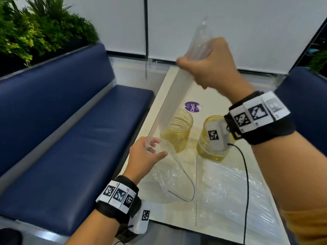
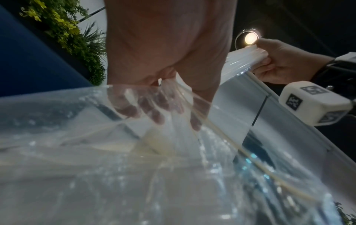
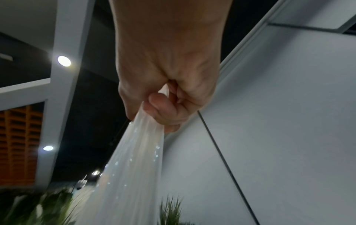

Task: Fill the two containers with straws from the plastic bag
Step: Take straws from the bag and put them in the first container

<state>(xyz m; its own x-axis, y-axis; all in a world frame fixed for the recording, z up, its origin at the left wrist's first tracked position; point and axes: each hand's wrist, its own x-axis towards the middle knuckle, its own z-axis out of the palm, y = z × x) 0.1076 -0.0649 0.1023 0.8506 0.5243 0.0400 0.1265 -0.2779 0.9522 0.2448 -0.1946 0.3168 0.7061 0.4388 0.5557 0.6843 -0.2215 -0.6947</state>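
Head view: right hand (image 1: 210,66) is fisted round the top of a long bundle of clear plastic straws (image 1: 169,101), raised over the white table's (image 1: 177,80) left edge; left hand (image 1: 143,158) pinches the clear plastic bag's (image 1: 169,183) mouth below, near two yellowish clear jars (image 1: 177,129). Left wrist view: fingers (image 2: 158,109) sit inside the bag. Right wrist view: fist clamps the straws (image 3: 134,152).

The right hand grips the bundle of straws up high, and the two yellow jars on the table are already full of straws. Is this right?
Not quite. The head view shows both yellow jars empty; the right hand does grip the straws up high.
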